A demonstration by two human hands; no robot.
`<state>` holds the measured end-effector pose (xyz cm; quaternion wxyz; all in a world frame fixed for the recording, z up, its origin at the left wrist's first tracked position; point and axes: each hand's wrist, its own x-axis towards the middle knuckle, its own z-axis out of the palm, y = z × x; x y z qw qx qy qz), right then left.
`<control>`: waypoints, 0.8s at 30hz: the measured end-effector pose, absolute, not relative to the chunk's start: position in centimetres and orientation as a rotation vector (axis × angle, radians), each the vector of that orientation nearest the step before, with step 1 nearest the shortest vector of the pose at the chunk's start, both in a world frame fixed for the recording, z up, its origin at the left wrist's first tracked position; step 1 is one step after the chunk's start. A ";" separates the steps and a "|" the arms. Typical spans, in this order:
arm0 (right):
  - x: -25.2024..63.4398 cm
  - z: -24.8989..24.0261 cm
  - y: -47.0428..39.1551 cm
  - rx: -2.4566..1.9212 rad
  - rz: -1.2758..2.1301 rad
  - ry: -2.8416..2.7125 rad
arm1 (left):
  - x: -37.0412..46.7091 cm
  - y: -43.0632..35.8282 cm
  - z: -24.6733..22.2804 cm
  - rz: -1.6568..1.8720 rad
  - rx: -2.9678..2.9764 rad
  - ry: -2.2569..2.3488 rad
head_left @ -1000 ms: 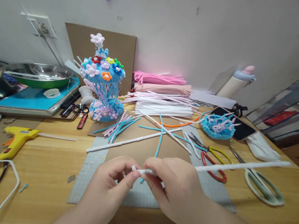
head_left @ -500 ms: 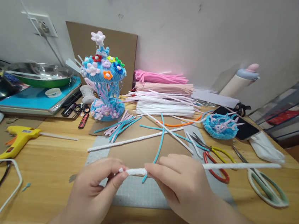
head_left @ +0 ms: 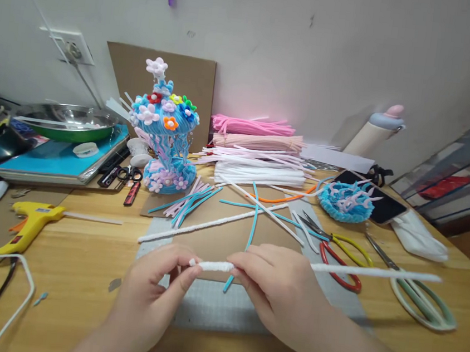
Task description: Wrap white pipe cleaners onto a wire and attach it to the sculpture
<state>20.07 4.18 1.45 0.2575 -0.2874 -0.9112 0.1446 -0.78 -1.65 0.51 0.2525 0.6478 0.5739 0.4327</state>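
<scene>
A white pipe cleaner [head_left: 215, 266] runs between my two hands above the cutting mat. My left hand [head_left: 155, 291] pinches its left end between thumb and forefinger, with a small tip showing past the grip. My right hand [head_left: 278, 284] is closed round it a short way along, and its long free end sticks out to the right over the scissors. Between the hands the stem looks thick and twisted. Under it lies a blue pipe cleaner [head_left: 252, 222] on a cardboard sheet [head_left: 207, 240]. Another white pipe cleaner [head_left: 196, 227] lies slantwise behind my hands.
A flower-covered blue pipe-cleaner ornament [head_left: 166, 115] stands at back left, near bundled pink and white stems [head_left: 260, 176]. A yellow glue gun [head_left: 32, 224] lies left. Red-and-yellow-handled pliers [head_left: 341, 265], green-handled scissors [head_left: 423, 302] and a blue fuzzy piece [head_left: 345, 201] lie right.
The pipe cleaner's free right end has dropped slightly and lies more level. Both hands keep their grip, and the whole view has shifted a little downward.
</scene>
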 end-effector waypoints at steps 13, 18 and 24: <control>20.7 3.1 4.1 -0.982 1.142 -2.465 | -1.6 -0.6 1.7 1.151 2.475 1.176; 20.7 2.8 4.4 -0.996 1.363 -2.444 | -1.2 -0.5 1.8 1.012 2.509 1.100; 20.3 2.3 4.2 -0.915 0.893 -2.488 | 0.1 -0.8 1.7 1.028 1.989 1.409</control>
